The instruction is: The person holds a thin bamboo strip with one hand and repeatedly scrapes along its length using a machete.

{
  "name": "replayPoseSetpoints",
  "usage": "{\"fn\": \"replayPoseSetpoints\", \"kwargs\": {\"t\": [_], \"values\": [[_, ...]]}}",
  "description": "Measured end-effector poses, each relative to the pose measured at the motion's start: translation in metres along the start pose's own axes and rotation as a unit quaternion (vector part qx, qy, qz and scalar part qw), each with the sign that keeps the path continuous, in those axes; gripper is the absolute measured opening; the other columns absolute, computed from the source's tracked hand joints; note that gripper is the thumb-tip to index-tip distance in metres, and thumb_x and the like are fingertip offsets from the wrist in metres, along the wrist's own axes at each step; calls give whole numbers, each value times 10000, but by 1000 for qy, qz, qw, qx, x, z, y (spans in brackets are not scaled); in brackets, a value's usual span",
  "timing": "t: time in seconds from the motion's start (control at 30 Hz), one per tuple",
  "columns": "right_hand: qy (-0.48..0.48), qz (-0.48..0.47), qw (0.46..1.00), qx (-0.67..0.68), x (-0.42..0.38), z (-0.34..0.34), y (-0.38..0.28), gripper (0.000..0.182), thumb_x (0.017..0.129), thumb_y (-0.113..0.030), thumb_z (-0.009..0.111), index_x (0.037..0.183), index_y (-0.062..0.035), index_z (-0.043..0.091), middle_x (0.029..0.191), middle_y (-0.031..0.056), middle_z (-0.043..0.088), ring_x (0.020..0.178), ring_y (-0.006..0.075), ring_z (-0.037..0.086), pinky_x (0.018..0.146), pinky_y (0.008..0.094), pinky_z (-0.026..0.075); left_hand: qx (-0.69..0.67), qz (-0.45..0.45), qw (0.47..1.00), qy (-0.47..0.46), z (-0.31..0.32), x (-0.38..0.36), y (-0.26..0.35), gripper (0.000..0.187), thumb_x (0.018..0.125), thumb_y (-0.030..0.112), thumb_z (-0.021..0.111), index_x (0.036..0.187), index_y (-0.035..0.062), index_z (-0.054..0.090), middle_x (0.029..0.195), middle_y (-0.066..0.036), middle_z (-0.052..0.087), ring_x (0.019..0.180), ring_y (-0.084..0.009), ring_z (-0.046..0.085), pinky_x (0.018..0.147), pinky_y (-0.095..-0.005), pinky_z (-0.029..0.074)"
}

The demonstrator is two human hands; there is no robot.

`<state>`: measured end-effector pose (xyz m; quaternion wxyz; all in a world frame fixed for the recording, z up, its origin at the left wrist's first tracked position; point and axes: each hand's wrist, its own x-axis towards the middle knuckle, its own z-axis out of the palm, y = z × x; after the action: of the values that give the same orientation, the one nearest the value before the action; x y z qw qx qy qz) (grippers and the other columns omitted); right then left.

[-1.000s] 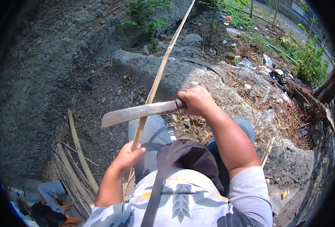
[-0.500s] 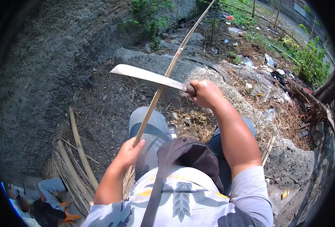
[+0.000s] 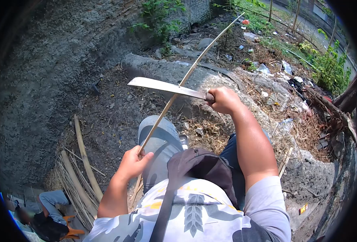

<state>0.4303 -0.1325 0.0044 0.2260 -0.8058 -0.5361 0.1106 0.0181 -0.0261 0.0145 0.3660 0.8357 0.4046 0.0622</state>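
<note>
My right hand (image 3: 225,100) is closed round the dark handle of a machete (image 3: 158,85), whose broad blade points left. A long, thin bamboo strip (image 3: 163,113) slants from lower left to upper right, and the blade lies across it near its middle. At the strip's lower end, my left hand (image 3: 136,161) grips it beside my left knee. The strip's far half bends slightly, its tip reaching up toward the plants.
Bamboo poles and thin strips (image 3: 81,161) lie on the ground at left. A rough wall (image 3: 37,80) rises behind them. At lower left a person (image 3: 45,222) sits on an orange chair. Litter and dry leaves (image 3: 283,84) cover the right; a black bag (image 3: 202,169) hangs at my waist.
The machete and my right hand have shifted slightly right and down. The strip has turned, its far tip now lower and farther right. My left hand has moved a little left.
</note>
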Motion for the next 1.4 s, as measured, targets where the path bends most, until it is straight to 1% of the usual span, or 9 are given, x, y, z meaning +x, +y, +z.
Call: {"fn": "replayPoseSetpoints", "kwargs": {"t": [0.37,0.43,0.5,0.57,0.83,1.0,1.1,1.27,1.4], "values": [[-31,-151,980,-124,-11,16,-61,164,801,-234,751,934,-143,723,867,116,755,894,354,750,783,492,591,32,-8,999,29,14,4,5,438,961,413,752,862,9,615,673,-95,620,604,-165,568,577,-365,471],[14,-140,981,-134,-7,15,-46,162,793,-215,747,937,-146,721,872,105,759,889,351,753,774,487,588,38,-11,999,23,11,2,4,429,975,407,737,863,11,619,679,-108,627,610,-177,575,583,-371,471],[23,9,999,-46,10,23,-5,173,805,-202,740,963,-132,731,961,156,761,959,359,743,835,492,587,46,-12,999,20,4,-9,4,416,990,396,719,869,11,618,679,-109,625,615,-182,573,588,-372,471],[-2,49,999,-9,10,22,8,201,797,-180,735,991,-129,741,1003,171,762,998,362,738,868,498,588,57,-11,998,15,1,-9,2,407,1002,386,704,874,9,617,680,-109,624,619,-183,569,591,-372,471],[-31,22,997,-68,2,21,-5,255,767,-210,770,1009,-137,738,1013,151,761,1000,369,732,874,494,587,-1,-30,1000,-7,6,-20,-12,404,1035,394,684,879,27,619,700,7,544,661,-111,461,572,-349,414],[0,18,999,-49,3,16,-7,229,793,-213,756,1005,-134,722,952,176,750,943,407,723,826,523,576,12,-25,1000,3,-4,-20,-10,427,1015,403,697,861,17,596,695,-61,579,640,-134,518,573,-360,447],[59,-1,997,-44,0,15,-2,260,867,-345,802,1010,-139,735,895,186,742,880,428,718,746,528,561,11,-29,1000,-2,-8,-12,-4,444,1007,410,702,851,12,581,688,-99,599,627,-151,553,576,-370,463],[104,-11,993,58,-3,12,-13,319,883,-348,815,919,-56,694,832,212,713,829,432,705,709,496,544,-7,12,1000,28,3,6,-4,489,1005,435,704,807,17,547,669,-111,582,618,-170,554,572,-379,457],[45,-96,993,54,-7,17,-33,273,851,-289,818,871,-59,670,800,199,699,798,424,700,702,490,547,-20,26,999,25,12,21,17,493,1009,466,699,849,10,600,708,-93,604,651,-162,552,593,-372,465]]}}
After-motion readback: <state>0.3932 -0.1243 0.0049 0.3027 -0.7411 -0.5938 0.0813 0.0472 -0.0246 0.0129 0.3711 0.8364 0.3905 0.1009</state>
